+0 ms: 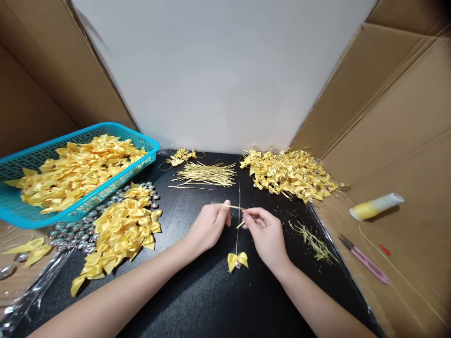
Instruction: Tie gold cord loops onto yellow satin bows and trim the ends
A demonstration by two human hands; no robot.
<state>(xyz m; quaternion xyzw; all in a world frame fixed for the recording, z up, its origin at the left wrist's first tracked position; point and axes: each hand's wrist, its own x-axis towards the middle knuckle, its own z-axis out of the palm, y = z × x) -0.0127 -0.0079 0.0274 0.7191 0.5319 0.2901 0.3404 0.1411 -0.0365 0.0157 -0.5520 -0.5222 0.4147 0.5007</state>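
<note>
A short gold cord [234,206] is stretched between my two hands above the black table. My left hand [210,224] pinches one end between thumb and forefinger. My right hand [267,232] is closed on the cord's other part, and a gold end pokes out below its fingertips. Just below the hands lies a yellow ribbon bow [232,261] with a silver bead [238,265] at its centre. From this bow a thin cord runs straight up the table, passing under the held cord. Whether the two cords are joined cannot be made out.
Behind the hands lies a bundle of gold cords [207,174]. Finished bows with loops [292,173] pile up back right. On the left are a blue basket [155,146] of bows, loose bows [120,230] and silver beads [75,234]. Pink snips [368,263] and a thread spool [377,206] lie right.
</note>
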